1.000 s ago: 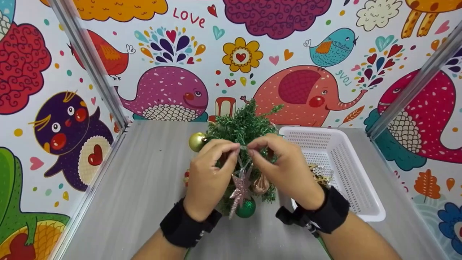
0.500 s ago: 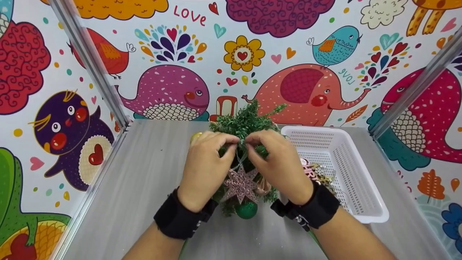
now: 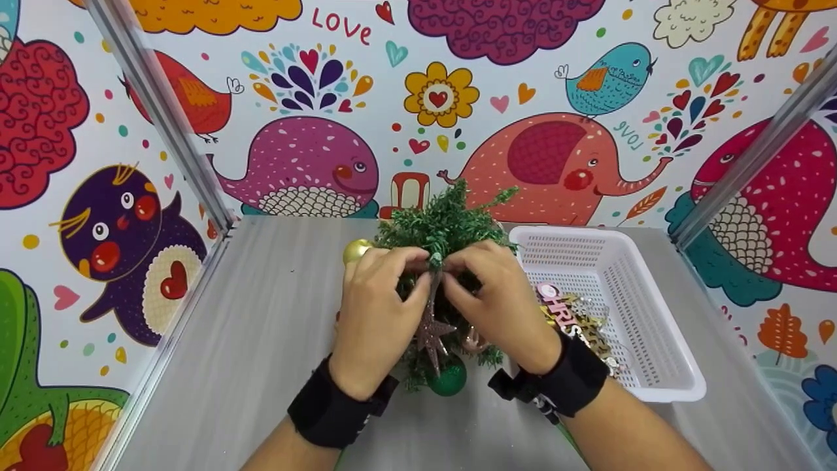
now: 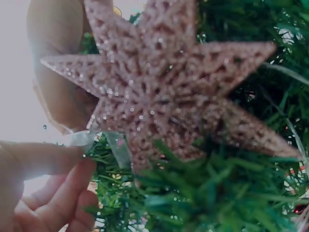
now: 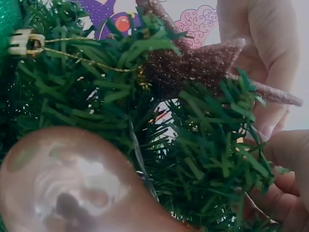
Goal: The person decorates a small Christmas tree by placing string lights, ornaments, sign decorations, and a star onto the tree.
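Note:
A small artificial Christmas tree stands between the hands. A pink glitter star ornament hangs at its front on a translucent ribbon. In the head view the star is turned partly sideways; the left wrist view shows its flat face. My left hand pinches the ribbon between thumb and fingertips. Opposite it, my right hand pinches the ribbon too, its fingertips partly behind needles in the right wrist view. A branch tip pokes up between the hands. Below the star hangs a green glitter ball.
A gold ball hangs at the tree's left. The rose-gold bauble is close to the right wrist camera. To the right stands a white perforated basket holding pink lettering and gold and silver ornaments. A patterned wall closes the back.
Both hands have come in against the tree's front, and a branch tip now shows between them. The star swung to face the head camera, then turned partly sideways again.

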`<state>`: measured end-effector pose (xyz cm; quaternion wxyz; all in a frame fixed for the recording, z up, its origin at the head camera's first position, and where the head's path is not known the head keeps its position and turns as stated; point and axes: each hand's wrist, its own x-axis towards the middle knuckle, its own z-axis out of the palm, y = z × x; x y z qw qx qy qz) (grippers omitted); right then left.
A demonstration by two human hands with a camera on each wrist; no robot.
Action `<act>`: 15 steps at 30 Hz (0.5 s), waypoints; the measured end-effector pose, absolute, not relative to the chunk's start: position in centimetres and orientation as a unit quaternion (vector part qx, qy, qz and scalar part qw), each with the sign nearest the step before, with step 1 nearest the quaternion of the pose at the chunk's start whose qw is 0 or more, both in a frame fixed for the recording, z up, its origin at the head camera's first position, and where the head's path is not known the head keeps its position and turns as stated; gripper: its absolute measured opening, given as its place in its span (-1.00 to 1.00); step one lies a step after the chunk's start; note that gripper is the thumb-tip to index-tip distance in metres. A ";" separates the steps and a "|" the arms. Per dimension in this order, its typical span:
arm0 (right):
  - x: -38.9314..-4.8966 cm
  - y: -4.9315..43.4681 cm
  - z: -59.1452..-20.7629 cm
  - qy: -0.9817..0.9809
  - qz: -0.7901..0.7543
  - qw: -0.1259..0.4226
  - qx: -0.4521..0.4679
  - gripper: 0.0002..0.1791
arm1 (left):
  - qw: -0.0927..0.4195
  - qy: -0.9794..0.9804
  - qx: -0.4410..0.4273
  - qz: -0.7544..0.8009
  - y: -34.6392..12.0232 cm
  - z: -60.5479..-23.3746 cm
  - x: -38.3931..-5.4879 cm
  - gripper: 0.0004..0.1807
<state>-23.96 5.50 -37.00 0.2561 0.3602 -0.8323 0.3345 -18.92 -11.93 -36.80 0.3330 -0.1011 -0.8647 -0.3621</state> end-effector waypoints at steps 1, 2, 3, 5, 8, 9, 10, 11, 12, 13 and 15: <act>-24.0 5.6 -37.0 -0.829 0.337 0.258 0.364 -0.91 | 0.339 -0.863 -0.103 -0.361 -12.0 -36.9 -18.8 -0.76; -24.0 5.9 -37.1 -0.825 0.341 0.260 0.368 -0.91 | 0.348 -0.860 -0.105 -0.358 -12.1 -37.0 -18.6 -0.76; -24.0 6.1 -37.1 -0.819 0.346 0.265 0.374 -0.90 | 0.359 -0.856 -0.108 -0.357 -12.2 -37.1 -18.5 -0.76; -23.9 6.9 -37.4 -0.802 0.364 0.280 0.381 -0.88 | 0.395 -0.838 -0.113 -0.359 -12.5 -37.6 -18.2 -0.77; -23.4 8.6 -38.6 -0.768 0.416 0.316 0.370 -0.83 | 0.446 -0.799 -0.122 -0.385 -13.2 -39.3 -17.2 -0.80; -23.2 9.3 -39.3 -0.753 0.437 0.333 0.362 -0.83 | 0.460 -0.785 -0.124 -0.396 -13.4 -40.1 -16.8 -0.82; -22.8 9.9 -40.2 -0.739 0.456 0.350 0.352 -0.83 | 0.475 -0.772 -0.125 -0.403 -13.8 -41.1 -16.3 -0.82; -22.5 10.7 -41.3 -0.725 0.475 0.364 0.341 -0.85 | 0.480 -0.766 -0.121 -0.410 -14.1 -42.3 -15.7 -0.81; -22.0 11.3 -42.5 -0.715 0.490 0.373 0.330 -0.86 | 0.478 -0.765 -0.111 -0.418 -14.4 -43.5 -15.1 -0.80; -21.5 11.9 -43.9 -0.709 0.505 0.376 0.318 -0.87 | 0.472 -0.767 -0.096 -0.424 -14.7 -44.8 -14.4 -0.79; -20.5 12.8 -46.8 -0.708 0.540 0.354 0.286 -0.86 | 0.437 -0.779 -0.041 -0.448 -15.2 -47.3 -13.4 -0.80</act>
